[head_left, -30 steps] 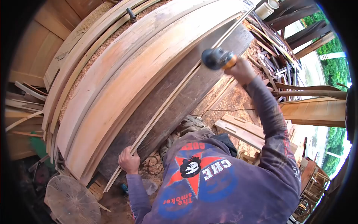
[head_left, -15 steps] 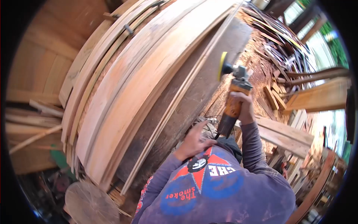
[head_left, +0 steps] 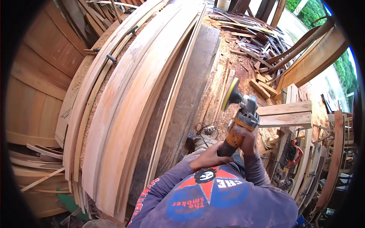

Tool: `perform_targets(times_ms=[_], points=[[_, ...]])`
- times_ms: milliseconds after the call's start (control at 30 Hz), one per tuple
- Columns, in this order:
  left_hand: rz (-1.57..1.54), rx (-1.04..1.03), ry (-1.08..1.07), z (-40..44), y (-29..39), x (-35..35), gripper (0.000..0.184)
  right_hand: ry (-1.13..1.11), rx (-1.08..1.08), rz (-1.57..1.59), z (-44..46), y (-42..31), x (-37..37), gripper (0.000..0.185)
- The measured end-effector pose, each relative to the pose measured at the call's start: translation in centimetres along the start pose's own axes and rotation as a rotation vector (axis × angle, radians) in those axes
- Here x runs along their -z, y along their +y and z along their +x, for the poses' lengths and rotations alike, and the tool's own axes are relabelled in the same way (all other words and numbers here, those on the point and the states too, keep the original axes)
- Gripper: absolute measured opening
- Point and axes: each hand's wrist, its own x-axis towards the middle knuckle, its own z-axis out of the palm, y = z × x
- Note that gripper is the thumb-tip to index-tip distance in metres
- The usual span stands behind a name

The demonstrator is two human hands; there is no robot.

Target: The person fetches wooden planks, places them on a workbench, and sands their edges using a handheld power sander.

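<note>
An orange and black angle grinder (head_left: 235, 138) with a yellow-edged round pad (head_left: 230, 94) is held up in front of my body, its pad end away from me. My right hand (head_left: 248, 137) is wrapped around its body just behind the grey metal head. At the dark rear end, my left hand (head_left: 208, 156) is closed against the housing, its fingertips partly hidden. The pad is in the air, apart from the wood. To the left of the grinder lie long curved planks (head_left: 131, 125) on a worn dark bench board (head_left: 190, 97).
Clamps (head_left: 111, 58) grip the far curved planks. A thick beam (head_left: 285, 114) stands right of the grinder, with a red power tool (head_left: 294, 154) below it. Scrap wood (head_left: 262, 49) and sawdust cover the ground ahead. Loose cables (head_left: 207, 128) lie near my legs.
My left hand has moved right from beside the grinder onto its rear end. The grinder is now lower in view, still in my right hand. The view has turned to the right.
</note>
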Motion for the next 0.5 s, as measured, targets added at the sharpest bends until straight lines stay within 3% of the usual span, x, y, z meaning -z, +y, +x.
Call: perform_targets(times_ms=[100, 233, 300, 367, 500], points=[[-0.062, -0.104, -0.095, -0.2, -2.6, -1.4, 0.078, 0.02, 0.043, 0.007, -2.9, 0.3, 0.4, 0.038], [0.126, -0.112, -0.169, -0.3, -2.8, -1.3, 0.08, 0.048, 0.05, 0.0, -4.1, -0.6, -0.4, 0.04], [0.08, -0.156, -0.099, -0.3, -3.2, -0.9, 0.081, 0.04, 0.048, 0.0, -3.0, 0.0, -0.7, 0.038], [0.092, -0.072, -0.131, -0.8, -1.8, 0.7, 0.091, 0.05, 0.005, -0.007, -1.4, 0.2, -1.5, 0.034], [0.095, 0.002, -0.055, -1.9, 0.3, 5.4, 0.08, 0.065, -0.072, 0.001, 3.5, 1.2, -2.2, 0.028]])
